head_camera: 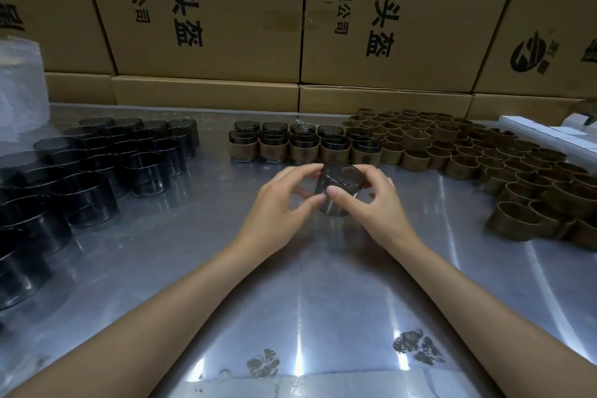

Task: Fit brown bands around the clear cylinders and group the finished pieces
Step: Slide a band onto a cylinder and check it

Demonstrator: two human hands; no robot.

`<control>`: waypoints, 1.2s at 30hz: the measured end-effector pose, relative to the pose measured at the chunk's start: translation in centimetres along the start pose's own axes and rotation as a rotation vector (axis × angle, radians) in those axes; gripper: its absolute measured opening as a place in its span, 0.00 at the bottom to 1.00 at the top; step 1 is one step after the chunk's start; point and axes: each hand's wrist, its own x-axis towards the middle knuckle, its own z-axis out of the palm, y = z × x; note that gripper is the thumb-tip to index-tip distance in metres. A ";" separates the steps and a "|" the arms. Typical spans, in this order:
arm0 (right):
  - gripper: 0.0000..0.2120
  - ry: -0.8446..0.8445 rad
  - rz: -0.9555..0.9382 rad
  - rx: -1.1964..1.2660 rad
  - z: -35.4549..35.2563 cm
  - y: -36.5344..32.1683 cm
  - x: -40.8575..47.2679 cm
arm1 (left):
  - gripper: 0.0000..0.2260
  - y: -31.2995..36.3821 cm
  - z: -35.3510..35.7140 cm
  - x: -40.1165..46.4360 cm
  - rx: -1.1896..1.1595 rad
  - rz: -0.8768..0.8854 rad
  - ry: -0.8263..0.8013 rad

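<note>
Both hands hold one smoky clear cylinder (337,186) above the middle of the metal table (290,284). My left hand (284,195) grips its left side with thumb and fingers. My right hand (365,200) grips its right side, thumb pressed on the front rim. I cannot tell whether a band is on it. Bare dark cylinders (97,165) stand grouped at the left. Several banded cylinders (303,144) are stacked in a row just behind my hands. Loose brown bands (468,152) cover the right side.
Large printed cardboard boxes (210,16) form a wall along the table's far edge. A roll of bubble wrap (19,84) stands at the far left. Small white boxes (549,132) lie at the far right. Dark stains (416,346) mark the near tabletop.
</note>
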 end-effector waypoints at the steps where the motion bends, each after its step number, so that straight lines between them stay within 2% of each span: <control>1: 0.19 -0.014 0.016 -0.023 0.0 0.2 0.1 | 0.20 -0.2 0.0 0.0 -0.007 -0.027 -0.028; 4: 0.17 -0.069 0.076 -0.081 0.1 0.6 0.3 | 0.20 -0.8 0.1 -0.1 -0.014 -0.090 -0.094; 7: 0.19 -0.116 0.114 -0.142 0.2 0.8 0.4 | 0.19 -1.1 0.2 0.0 -0.031 -0.144 -0.141; 9: 0.24 -0.144 0.138 -0.141 0.1 0.8 0.4 | 0.19 -1.3 0.1 0.1 -0.044 -0.161 -0.156; 12: 0.34 -0.130 0.190 -0.016 -0.4 0.7 0.5 | 0.18 -1.8 0.0 0.2 -0.039 -0.186 -0.163; 14: 0.31 -0.014 0.214 0.013 -1.1 1.4 1.1 | 0.16 -2.2 0.0 0.2 -0.021 -0.215 -0.155; 16: 0.22 0.110 0.250 -0.086 -2.0 2.6 2.0 | 0.15 -2.6 0.1 0.3 -0.007 -0.232 -0.148; 19: 0.18 0.192 0.356 -0.138 -2.9 4.3 3.2 | 0.13 -3.0 0.2 0.5 0.016 -0.232 -0.142; 25: 0.18 0.198 0.402 -0.436 -3.6 6.0 5.8 | 0.12 -3.7 0.6 0.7 0.085 -0.209 -0.181; 30: 0.16 0.193 0.392 -0.419 -3.9 6.8 9.5 | 0.10 -4.0 0.4 1.0 0.080 -0.213 -0.213; 36: 0.21 0.108 0.463 -0.560 -5.3 7.9 13.2 | 0.12 -4.0 0.3 1.1 0.071 -0.180 -0.268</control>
